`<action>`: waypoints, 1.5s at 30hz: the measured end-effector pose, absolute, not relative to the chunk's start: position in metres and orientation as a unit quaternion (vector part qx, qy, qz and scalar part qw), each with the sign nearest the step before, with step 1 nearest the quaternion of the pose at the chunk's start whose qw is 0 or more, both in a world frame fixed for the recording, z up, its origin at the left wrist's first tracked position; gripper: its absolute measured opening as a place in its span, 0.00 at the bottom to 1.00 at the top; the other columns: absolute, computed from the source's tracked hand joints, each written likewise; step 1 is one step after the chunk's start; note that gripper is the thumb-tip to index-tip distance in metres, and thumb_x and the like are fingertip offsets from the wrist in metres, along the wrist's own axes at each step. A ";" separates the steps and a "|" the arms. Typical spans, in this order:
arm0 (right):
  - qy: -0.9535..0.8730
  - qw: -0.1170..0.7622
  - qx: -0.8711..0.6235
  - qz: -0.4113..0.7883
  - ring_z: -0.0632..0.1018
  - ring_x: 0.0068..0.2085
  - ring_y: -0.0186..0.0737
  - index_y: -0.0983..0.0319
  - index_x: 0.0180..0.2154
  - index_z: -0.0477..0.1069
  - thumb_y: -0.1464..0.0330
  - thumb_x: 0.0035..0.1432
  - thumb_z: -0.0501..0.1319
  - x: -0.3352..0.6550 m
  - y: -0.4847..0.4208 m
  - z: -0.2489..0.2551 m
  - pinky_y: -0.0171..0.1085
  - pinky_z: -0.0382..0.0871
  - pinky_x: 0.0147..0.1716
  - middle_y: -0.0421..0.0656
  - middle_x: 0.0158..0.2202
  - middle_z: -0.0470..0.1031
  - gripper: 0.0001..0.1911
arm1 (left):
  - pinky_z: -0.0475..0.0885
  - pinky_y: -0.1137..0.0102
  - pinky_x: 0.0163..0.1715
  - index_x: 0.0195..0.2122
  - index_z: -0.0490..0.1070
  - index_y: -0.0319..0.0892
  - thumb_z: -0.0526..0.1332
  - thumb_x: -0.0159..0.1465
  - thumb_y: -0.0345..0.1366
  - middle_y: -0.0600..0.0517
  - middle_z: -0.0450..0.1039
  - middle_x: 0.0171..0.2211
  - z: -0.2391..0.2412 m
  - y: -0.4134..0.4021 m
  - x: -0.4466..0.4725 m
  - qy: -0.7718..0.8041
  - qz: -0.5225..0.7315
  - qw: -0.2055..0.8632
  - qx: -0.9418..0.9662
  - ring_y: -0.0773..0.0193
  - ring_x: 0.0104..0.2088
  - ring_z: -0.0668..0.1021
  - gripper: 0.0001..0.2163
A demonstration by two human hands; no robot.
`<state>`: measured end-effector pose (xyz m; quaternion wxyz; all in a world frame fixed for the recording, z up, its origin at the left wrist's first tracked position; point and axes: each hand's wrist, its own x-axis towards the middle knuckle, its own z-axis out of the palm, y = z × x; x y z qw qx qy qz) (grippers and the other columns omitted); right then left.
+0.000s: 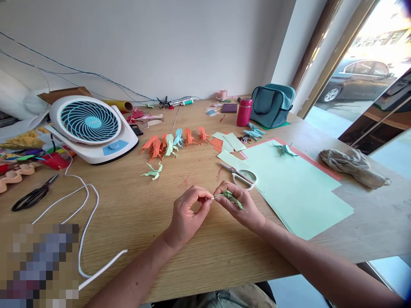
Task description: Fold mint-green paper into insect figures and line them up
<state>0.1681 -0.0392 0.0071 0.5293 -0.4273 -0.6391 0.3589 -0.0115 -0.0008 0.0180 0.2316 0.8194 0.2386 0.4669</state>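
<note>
Table (138,231): 1 fan (93,122); L hand (188,211), R hand (245,216) pinch 1 fig. (228,195), prob. paper.

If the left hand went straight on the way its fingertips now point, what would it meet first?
Most likely the right hand, which holds the green folded paper just ahead; the exact depth is hard to judge from this view.

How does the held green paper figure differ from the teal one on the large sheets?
The left hand and right hand pinch the green figure; the teal figure rests on the large sheets. The green figure is partly covered; the teal figure isn't. Both are folded paper.
</note>
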 end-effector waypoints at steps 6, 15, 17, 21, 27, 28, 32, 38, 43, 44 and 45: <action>-0.710 0.540 -0.405 0.203 0.71 0.34 0.39 0.59 0.36 0.74 0.63 0.67 0.60 0.170 -0.038 0.009 0.40 0.64 0.37 0.41 0.31 0.72 0.08 | 0.70 0.75 0.37 0.38 0.69 0.42 0.59 0.63 0.21 0.54 0.71 0.33 0.014 0.004 -0.014 0.213 0.455 0.205 0.840 0.70 0.34 0.74 0.09; -0.730 0.534 -0.403 0.140 0.71 0.33 0.40 0.58 0.38 0.74 0.65 0.67 0.60 0.169 -0.037 0.007 0.43 0.61 0.39 0.42 0.32 0.74 0.05 | 0.70 0.74 0.38 0.39 0.69 0.43 0.59 0.63 0.21 0.54 0.72 0.34 0.010 0.006 -0.014 0.209 0.458 0.197 0.841 0.69 0.36 0.75 0.10; -0.729 0.534 -0.403 0.149 0.71 0.34 0.40 0.58 0.38 0.74 0.66 0.67 0.60 0.169 -0.038 0.007 0.42 0.61 0.38 0.41 0.32 0.73 0.05 | 0.70 0.74 0.38 0.39 0.69 0.43 0.59 0.63 0.21 0.54 0.72 0.34 0.010 0.004 -0.014 0.216 0.460 0.196 0.839 0.69 0.36 0.74 0.09; -0.724 0.530 -0.406 0.174 0.70 0.33 0.40 0.58 0.38 0.72 0.68 0.67 0.59 0.169 -0.039 0.010 0.41 0.62 0.38 0.41 0.31 0.72 0.04 | 0.70 0.75 0.36 0.38 0.69 0.43 0.59 0.63 0.21 0.55 0.71 0.33 0.012 0.001 -0.012 0.231 0.467 0.200 0.830 0.70 0.33 0.74 0.09; -0.725 0.516 -0.424 0.167 0.70 0.34 0.41 0.59 0.37 0.70 0.69 0.67 0.58 0.167 -0.040 0.010 0.42 0.61 0.37 0.42 0.31 0.71 0.05 | 0.70 0.73 0.36 0.37 0.69 0.42 0.60 0.63 0.25 0.54 0.70 0.32 0.013 -0.004 -0.010 0.265 0.452 0.256 0.813 0.68 0.32 0.73 0.05; -0.729 0.513 -0.425 0.158 0.70 0.34 0.41 0.59 0.36 0.70 0.69 0.67 0.58 0.166 -0.040 0.009 0.42 0.61 0.37 0.42 0.31 0.72 0.04 | 0.70 0.72 0.35 0.36 0.68 0.42 0.60 0.63 0.26 0.54 0.70 0.32 0.013 -0.004 -0.009 0.272 0.450 0.264 0.809 0.68 0.32 0.73 0.04; -0.740 0.509 -0.422 0.127 0.70 0.33 0.41 0.58 0.37 0.70 0.70 0.65 0.60 0.166 -0.039 0.004 0.43 0.60 0.38 0.42 0.32 0.72 0.02 | 0.70 0.72 0.35 0.33 0.69 0.42 0.60 0.63 0.28 0.54 0.70 0.29 0.013 -0.005 -0.007 0.296 0.454 0.277 0.794 0.68 0.30 0.73 0.03; -0.732 0.512 -0.430 0.129 0.70 0.33 0.42 0.58 0.38 0.72 0.70 0.66 0.59 0.169 -0.038 0.003 0.44 0.61 0.38 0.42 0.32 0.72 0.03 | 0.71 0.73 0.34 0.33 0.70 0.41 0.59 0.64 0.27 0.54 0.72 0.29 0.013 -0.004 -0.007 0.308 0.453 0.276 0.790 0.69 0.30 0.74 0.04; -0.732 0.514 -0.429 0.129 0.70 0.33 0.42 0.58 0.37 0.72 0.70 0.66 0.58 0.169 -0.038 0.006 0.44 0.61 0.38 0.42 0.31 0.72 0.04 | 0.70 0.74 0.34 0.35 0.73 0.42 0.61 0.65 0.27 0.54 0.74 0.31 0.015 -0.003 -0.010 0.292 0.454 0.252 0.803 0.70 0.31 0.75 0.04; -0.729 0.515 -0.429 0.134 0.69 0.33 0.42 0.58 0.37 0.71 0.70 0.66 0.59 0.169 -0.038 0.007 0.44 0.61 0.38 0.42 0.31 0.72 0.04 | 0.70 0.74 0.34 0.35 0.73 0.42 0.61 0.65 0.27 0.54 0.75 0.30 0.016 -0.003 -0.010 0.291 0.454 0.250 0.804 0.70 0.30 0.75 0.04; -0.726 0.517 -0.430 0.145 0.69 0.33 0.41 0.58 0.36 0.71 0.69 0.66 0.59 0.168 -0.038 0.008 0.43 0.61 0.38 0.42 0.31 0.71 0.04 | 0.70 0.75 0.34 0.34 0.73 0.42 0.61 0.65 0.27 0.54 0.75 0.30 0.016 -0.003 -0.011 0.292 0.455 0.246 0.804 0.70 0.30 0.75 0.04</action>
